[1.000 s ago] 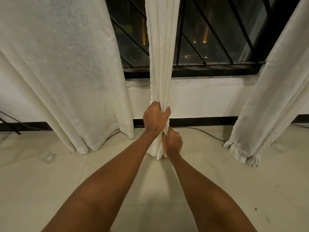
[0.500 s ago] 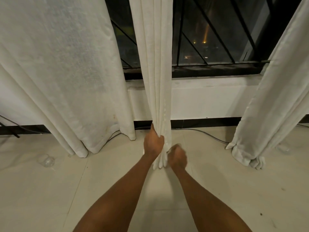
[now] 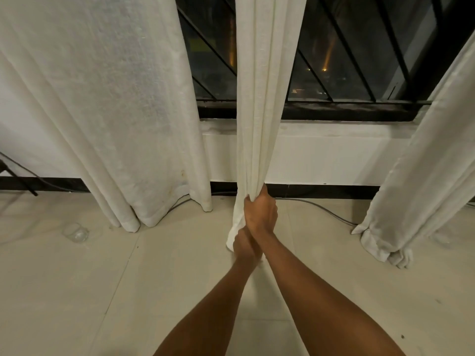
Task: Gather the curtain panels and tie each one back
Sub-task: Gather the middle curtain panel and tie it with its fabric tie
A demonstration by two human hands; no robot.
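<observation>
Faces a dark barred window [image 3: 347, 60] from close by, both bare forearms stretched forward and down. Grips the middle curtain panel [image 3: 262, 111] with the right hand [image 3: 261, 214], fingers and thumb curled round the fabric where it narrows to a tight rope of folds, low down, level with the dark skirting [image 3: 329, 191]. Reaches with the right forearm from the near right, angled leftward, so the right wrist crosses over the left hand [image 3: 243, 244]. Holds the left hand just below the right, touching it, back of the hand upward, against the panel's loose tail. Cannot tell whether it clutches the fabric, the fingers being covered by the right wrist. Shows the hem of that tail just left of the left hand, close above the pale tiled floor [image 3: 102, 291].

Finds the same panel hanging from the top edge of view, in front of the window's middle, in long vertical pleats. Has the left curtain panel [image 3: 115, 98] hanging wide and loose at the far left, hem on the floor, and the right curtain panel [image 3: 424, 176] slanting down at the far right, bunched on the tiles, both well apart from the hands. Sees a grey cable [image 3: 312, 202] along the floor by the skirting, and a small clear object [image 3: 77, 233] near the left panel's hem.
</observation>
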